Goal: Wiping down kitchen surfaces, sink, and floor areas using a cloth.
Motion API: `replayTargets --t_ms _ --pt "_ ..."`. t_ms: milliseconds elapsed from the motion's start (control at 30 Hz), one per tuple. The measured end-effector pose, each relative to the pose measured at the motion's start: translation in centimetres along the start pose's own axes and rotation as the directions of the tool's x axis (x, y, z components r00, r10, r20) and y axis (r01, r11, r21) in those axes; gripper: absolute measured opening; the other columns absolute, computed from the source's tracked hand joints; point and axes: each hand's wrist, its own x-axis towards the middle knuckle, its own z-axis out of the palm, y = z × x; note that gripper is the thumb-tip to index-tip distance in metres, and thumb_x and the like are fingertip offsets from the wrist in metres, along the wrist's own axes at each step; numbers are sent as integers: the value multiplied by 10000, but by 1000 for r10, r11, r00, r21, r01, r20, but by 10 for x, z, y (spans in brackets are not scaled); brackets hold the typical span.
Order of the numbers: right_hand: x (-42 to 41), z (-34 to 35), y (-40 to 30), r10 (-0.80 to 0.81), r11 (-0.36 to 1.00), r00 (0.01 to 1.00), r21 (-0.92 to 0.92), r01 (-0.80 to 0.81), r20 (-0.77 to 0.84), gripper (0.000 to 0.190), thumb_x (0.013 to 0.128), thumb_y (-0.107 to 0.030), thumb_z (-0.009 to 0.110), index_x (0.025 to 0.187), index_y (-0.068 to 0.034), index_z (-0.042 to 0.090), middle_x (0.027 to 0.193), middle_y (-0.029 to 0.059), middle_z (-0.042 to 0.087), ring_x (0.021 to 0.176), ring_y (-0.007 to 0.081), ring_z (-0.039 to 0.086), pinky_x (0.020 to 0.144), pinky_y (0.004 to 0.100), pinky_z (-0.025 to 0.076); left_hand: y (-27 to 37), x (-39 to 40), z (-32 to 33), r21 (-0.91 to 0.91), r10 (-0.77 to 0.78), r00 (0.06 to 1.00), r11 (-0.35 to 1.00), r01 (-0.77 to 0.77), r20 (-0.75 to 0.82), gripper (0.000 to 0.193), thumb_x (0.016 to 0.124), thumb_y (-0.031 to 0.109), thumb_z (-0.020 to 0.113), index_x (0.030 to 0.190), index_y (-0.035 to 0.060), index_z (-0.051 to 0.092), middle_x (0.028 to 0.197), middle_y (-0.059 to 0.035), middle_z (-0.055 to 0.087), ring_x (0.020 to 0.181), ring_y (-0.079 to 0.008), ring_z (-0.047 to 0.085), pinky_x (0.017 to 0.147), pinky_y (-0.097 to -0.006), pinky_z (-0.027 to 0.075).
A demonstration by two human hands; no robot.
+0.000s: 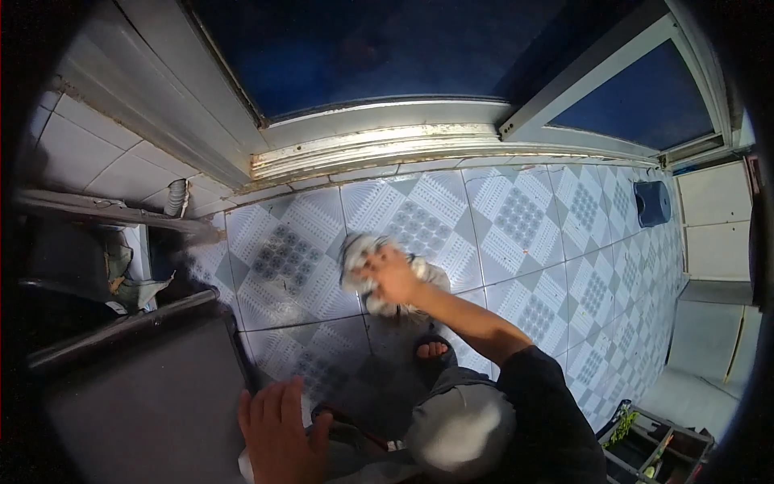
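Note:
A crumpled, whitish cloth (429,273) with dark marks lies bunched on the patterned floor tiles (290,254). On top of it is my right hand (390,275), gripping it against the floor; motion blurs the fingers and the cloth's left end. My left hand (284,429) is low in the view, over or on my knee, which of the two I cannot tell. It holds nothing, and its thumb stands apart from the fingers. My sandalled foot (434,351) is just below the cloth.
A dark, flat-topped cabinet or box (145,387) stands close on my left. Ahead runs a metal sliding-door track (387,142) below dark glass. A blue plastic stool (653,204) is at the far right, and a divided crate (656,441) holding vegetables sits at lower right.

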Motion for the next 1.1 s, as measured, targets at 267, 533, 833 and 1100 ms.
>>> replayTargets --t_ms 267,533,833,1100 --pt "-134 -2 72 -356 914 919 -270 304 -171 389 683 -262 621 1071 -288 608 1096 71 573 889 296 521 722 434 432 -9 13 -10 -99 24 999 995 -29 -47 417 769 241 631 1110 22 533 1083 -141 550 1061 -297 498 923 -511 341" --pt "-152 19 119 502 848 821 -32 -529 -272 515 664 -321 617 1172 -274 547 1217 97 454 1110 391 410 926 544 323 -45 0 -36 -140 -48 895 990 -16 -443 305 809 248 603 1056 68 597 1049 -127 595 1028 -301 529 959 -440 338" --pt "-32 10 168 673 716 588 597 -362 -450 426 637 -70 606 1059 -15 600 1062 218 577 1030 358 534 924 378 401 -30 -25 -299 302 321 -182 945 125 -930 327 680 48 624 991 -18 551 1060 -193 548 1026 -350 490 934 -443 351" --pt "55 -23 104 642 131 766 990 -60 -38 308 771 -20 514 1069 4 589 964 125 627 864 229 606 780 339 481 -41 -31 -456 61 -156 263 747 662 -952 279 697 131 629 905 -52 598 999 -217 592 1022 -359 529 834 -459 418"
